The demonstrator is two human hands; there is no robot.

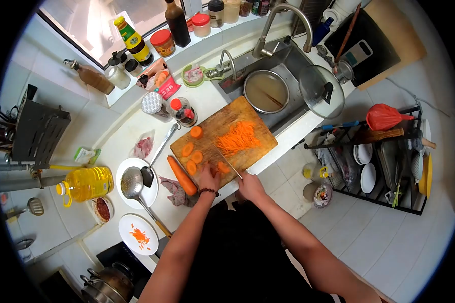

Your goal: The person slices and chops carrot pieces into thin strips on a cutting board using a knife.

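My right hand (pixel 251 188) is closed round the handle of a kitchen knife (pixel 229 162), whose blade points away across the wooden cutting board (pixel 260 123). My left hand (pixel 209 178), with a beaded bracelet at the wrist, presses bent fingers on carrot slices (pixel 223 167) left of the blade. Several thick carrot slices (pixel 191 166) and a carrot stub (pixel 196 132) lie further left on the board. To the blade's right spreads a pile of carrot shreds (pixel 240 137). A whole carrot (pixel 182 174) rests at the board's left edge, beside a crumpled dark cloth-like thing (pixel 176 193).
Right of the board, a sink (pixel 298 60) holds a metal bowl (pixel 266 91) of cloudy water; a glass lid (pixel 321 91) leans there. Leftward are a plate with ladles (pixel 136 189), a plate with carrot bits (pixel 138 235) and an oil jug (pixel 88 184). Bottles and jars line the sill (pixel 126 86).
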